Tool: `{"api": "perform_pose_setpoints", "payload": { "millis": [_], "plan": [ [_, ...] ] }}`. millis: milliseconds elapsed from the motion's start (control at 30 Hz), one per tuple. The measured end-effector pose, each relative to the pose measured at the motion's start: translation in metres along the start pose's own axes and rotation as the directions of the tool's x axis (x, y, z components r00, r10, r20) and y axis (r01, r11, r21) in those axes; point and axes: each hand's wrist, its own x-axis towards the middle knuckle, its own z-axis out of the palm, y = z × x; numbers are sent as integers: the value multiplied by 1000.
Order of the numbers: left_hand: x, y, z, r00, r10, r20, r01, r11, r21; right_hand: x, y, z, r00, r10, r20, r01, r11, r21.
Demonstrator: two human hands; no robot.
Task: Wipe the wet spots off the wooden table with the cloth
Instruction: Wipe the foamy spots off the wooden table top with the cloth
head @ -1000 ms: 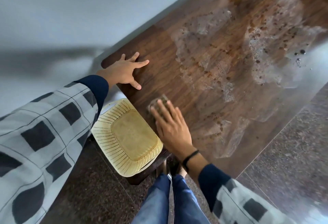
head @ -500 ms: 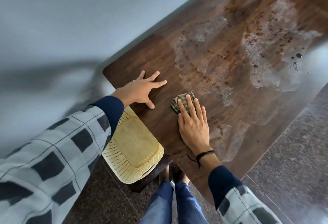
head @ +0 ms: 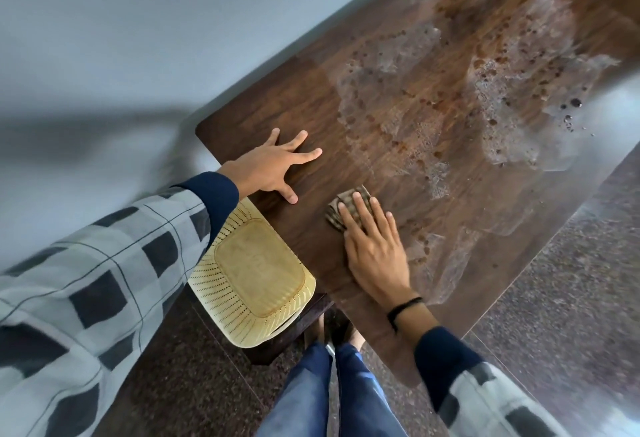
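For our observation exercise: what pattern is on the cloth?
The cloth is checked in brown and tan, best seen in the head view.

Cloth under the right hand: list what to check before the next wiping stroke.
1. Cloth pressed flat on the wooden table by the right hand: ok.
2. Left hand flat on dry wood, beside the stroke path: ok.
3. Path from cloth to wet patches free of objects: ok.
4. Wet patches removed: not ok, they spread across the wood beyond the cloth.
5. Cloth dry enough to absorb more: cannot tell.
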Motion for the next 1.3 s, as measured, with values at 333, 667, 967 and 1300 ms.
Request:
{"api": "perform_pose_setpoints", "payload": {
  "millis": [333, 667, 967, 1300],
  "plan": [
    [4, 2, 1, 1000, -3, 9, 3, 1000, 24, -30, 15, 1, 978, -202, 56, 204, 979, -26],
    [0, 4, 0, 1000, -25, -14, 26, 998, 56, -92, 19, 10, 957, -289, 19, 289, 957, -34],
    [-8, 11, -9, 999, -45, -2, 45, 996, 76, -112, 7, 12, 954, -297, 34, 297, 955, 10],
    [-9, 9, -8, 999, -39, -14, 40, 996, 82, -103, 2, 11, 980, -199, -9, 199, 980, 28]
  ]
}}
